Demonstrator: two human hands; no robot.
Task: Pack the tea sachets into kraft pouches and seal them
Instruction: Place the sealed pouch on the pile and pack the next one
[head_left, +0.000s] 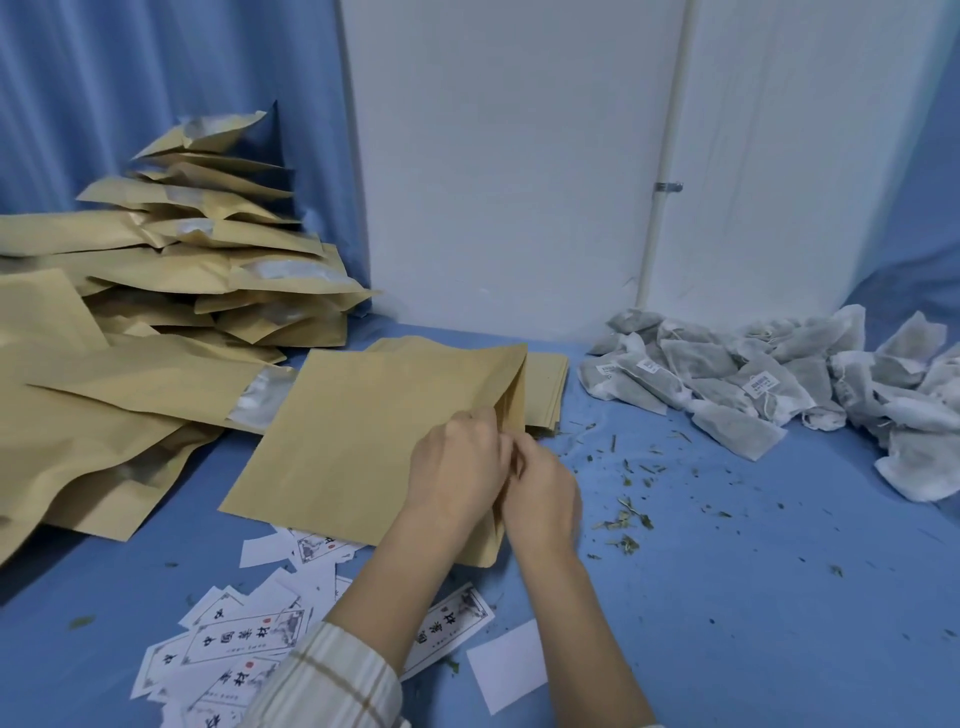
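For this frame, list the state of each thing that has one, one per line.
kraft pouch: flat on the table, mouth being worked by both hands
left hand: pinching the pouch's edge
right hand: pinching the same edge
tea sachets: loose heap, unpacked
pouch pile: stacked, some mouths open
empty pouch stack: flat
labels: scattered

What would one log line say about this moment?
step: opening pouch | left hand: pinches flat tan kraft pouch mouth | right hand: pinches same edge | grey mesh tea sachets: piled right, untouched
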